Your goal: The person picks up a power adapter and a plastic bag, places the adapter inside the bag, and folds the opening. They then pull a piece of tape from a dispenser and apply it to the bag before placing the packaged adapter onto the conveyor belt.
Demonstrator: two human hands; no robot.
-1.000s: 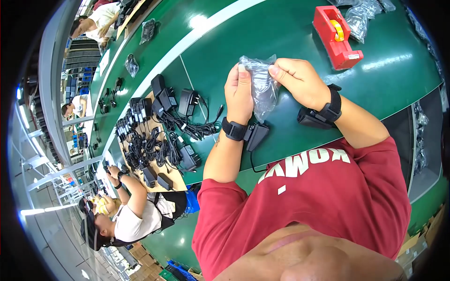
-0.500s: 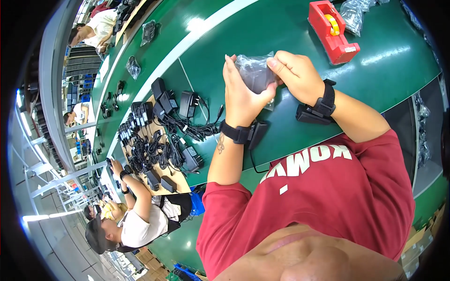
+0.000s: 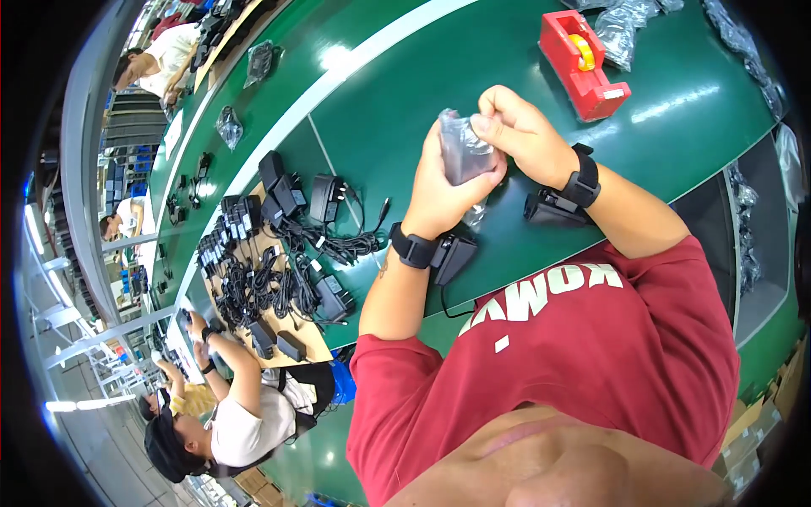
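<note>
My left hand [image 3: 439,190] cups a dark power adapter wrapped in a clear plastic bag [image 3: 463,152], held above the green table [image 3: 405,76]. My right hand [image 3: 517,133] pinches the top of the same bag with thumb and fingers, folding the plastic over the adapter. Both wrists wear black bands with small black devices attached.
A red tape dispenser [image 3: 579,63] stands on the table beyond my hands. Clear bagged items [image 3: 621,25] lie at the far right. A pile of black adapters with cables [image 3: 287,237] lies to the left on a brown board. A co-worker [image 3: 228,414] sits at lower left; others work farther along.
The bag hung long and loose between my hands before; now it is wrapped tightly around the adapter, my left hand closed under it, my right thumb pressing the top.
</note>
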